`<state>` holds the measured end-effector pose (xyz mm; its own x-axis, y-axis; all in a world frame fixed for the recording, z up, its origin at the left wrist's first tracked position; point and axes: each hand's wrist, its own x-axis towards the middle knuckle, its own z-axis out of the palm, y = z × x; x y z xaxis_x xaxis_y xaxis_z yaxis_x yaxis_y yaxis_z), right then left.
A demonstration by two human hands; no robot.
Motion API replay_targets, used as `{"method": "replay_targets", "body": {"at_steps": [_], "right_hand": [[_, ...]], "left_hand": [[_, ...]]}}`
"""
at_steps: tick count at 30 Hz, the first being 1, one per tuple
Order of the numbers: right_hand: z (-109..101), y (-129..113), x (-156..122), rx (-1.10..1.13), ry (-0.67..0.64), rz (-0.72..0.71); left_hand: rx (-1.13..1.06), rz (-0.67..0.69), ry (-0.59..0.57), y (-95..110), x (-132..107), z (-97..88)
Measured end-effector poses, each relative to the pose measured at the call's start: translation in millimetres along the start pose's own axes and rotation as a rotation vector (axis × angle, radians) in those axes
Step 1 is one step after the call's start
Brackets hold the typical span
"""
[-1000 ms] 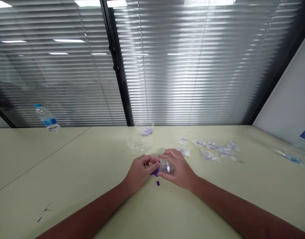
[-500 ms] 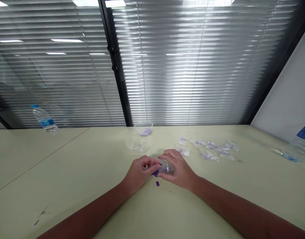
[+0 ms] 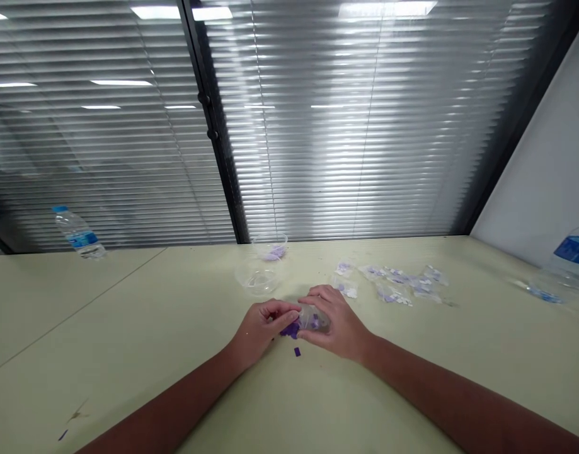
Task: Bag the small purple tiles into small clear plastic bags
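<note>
My right hand [image 3: 335,321] is wrapped around a small clear plastic cup [image 3: 314,319] that lies tilted on its side, its mouth turned left. Purple bits show through its wall. My left hand [image 3: 265,328] is at that mouth with thumb and forefinger pinched together; what lies between them is hidden. Dark purple pieces [image 3: 292,329] are heaped beneath the left fingertips, beside the cup's rim. One small purple rectangle [image 3: 297,352] lies apart on the table, just in front of the heap.
Behind my hands stand a clear tub [image 3: 257,280] and another clear tub [image 3: 270,239] with pale purple pieces. Several small clear bags [image 3: 397,277] of purple and white pieces lie to the right. Water bottles [image 3: 81,234] stand far left and right. A purple scrap [image 3: 63,435] lies front left.
The view has shifted slightly. My left hand has drawn a little left from the cup's mouth, and more of the dark purple heap shows. My right hand keeps its hold on the cup.
</note>
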<state>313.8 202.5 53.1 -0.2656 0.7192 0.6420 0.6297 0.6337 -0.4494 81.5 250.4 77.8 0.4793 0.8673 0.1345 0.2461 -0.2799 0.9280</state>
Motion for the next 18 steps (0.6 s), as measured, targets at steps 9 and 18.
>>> {"method": "replay_targets", "body": {"at_steps": [9,18], "right_hand": [[0,4,-2,-0.039,0.056,0.082],[-1,1,-1,-0.029,0.053,0.088]], "left_hand": [[0.008,-0.004,-0.035,-7,4,-17.3],[0.001,-0.094,-0.073,0,7,-19.0]]}}
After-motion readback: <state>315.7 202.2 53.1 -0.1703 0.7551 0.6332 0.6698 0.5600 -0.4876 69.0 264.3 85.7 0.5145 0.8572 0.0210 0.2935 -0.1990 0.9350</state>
